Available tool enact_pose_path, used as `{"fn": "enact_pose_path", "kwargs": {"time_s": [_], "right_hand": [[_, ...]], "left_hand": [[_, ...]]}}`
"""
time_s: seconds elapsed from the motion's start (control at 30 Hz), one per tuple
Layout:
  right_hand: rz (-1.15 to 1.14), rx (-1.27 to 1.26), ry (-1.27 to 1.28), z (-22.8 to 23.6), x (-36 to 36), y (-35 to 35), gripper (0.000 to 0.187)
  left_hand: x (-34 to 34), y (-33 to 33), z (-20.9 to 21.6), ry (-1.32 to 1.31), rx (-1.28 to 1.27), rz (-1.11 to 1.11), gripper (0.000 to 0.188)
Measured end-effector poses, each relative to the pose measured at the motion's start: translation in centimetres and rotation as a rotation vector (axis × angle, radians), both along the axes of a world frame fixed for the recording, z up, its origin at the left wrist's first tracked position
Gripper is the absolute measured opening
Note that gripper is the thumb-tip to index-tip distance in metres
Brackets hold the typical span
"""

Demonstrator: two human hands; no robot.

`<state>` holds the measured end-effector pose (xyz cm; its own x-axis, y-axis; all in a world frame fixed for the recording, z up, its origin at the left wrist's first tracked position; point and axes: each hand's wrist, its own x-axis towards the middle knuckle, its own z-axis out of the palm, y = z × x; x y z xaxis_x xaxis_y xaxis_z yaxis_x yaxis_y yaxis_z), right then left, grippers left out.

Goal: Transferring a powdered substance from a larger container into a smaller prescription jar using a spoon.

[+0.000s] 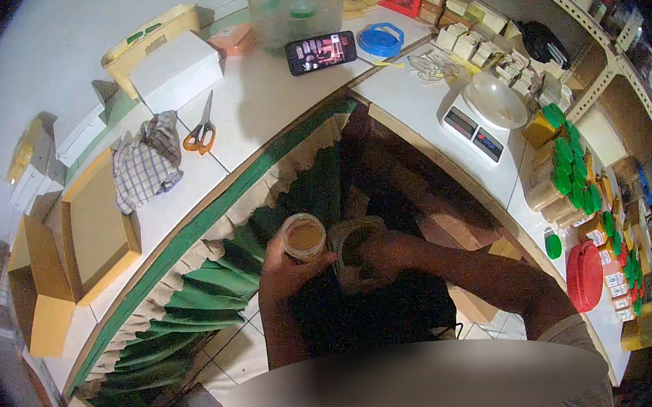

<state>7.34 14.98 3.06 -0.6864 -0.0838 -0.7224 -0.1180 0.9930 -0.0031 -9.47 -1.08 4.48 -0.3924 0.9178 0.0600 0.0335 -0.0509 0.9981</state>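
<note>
My left hand (276,269) is wrapped round a clear, round jar (303,236). The jar has no lid on it, and light brown stuff fills it near the rim. Right beside it, in front of my body, is a wider see-through tub (355,281) with something dark inside. My right hand (384,251) reaches over the tub's rim and down into it. The fingers are hidden in shadow, so what they hold, if anything, does not show.
On the left counter lie orange-handled scissors (201,129), a checked cloth (148,166) and an open cardboard box (99,225). A phone (321,52) leans on a big clear container (297,6). Rightward stand a kitchen scale (474,133), green-lidded jars (565,161) and a red lid (585,277).
</note>
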Motion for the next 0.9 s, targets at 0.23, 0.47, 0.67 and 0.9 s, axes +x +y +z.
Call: {"fn": "enact_pose_path", "kwargs": {"time_s": [0.23,0.47,0.67,0.9], "right_hand": [[-0.501,-0.318,0.282,3.8,4.7,2.1,0.034],[-0.748,-0.421,0.333,4.2,6.2,1.7,0.037],[-0.771,-0.601,0.46,2.3,7.1,2.8,0.031],[-0.775,-0.66,0.595,2.2,8.8,3.3,0.011]], "left_hand": [[0.6,0.4,0.4,0.113,0.023,0.008,0.063],[1.0,0.8,-1.2,0.16,-0.046,0.004,0.065],[1.4,1.0,0.0,0.278,0.004,0.014,0.065],[1.7,1.5,0.3,0.209,-0.102,-0.01,0.066]]}}
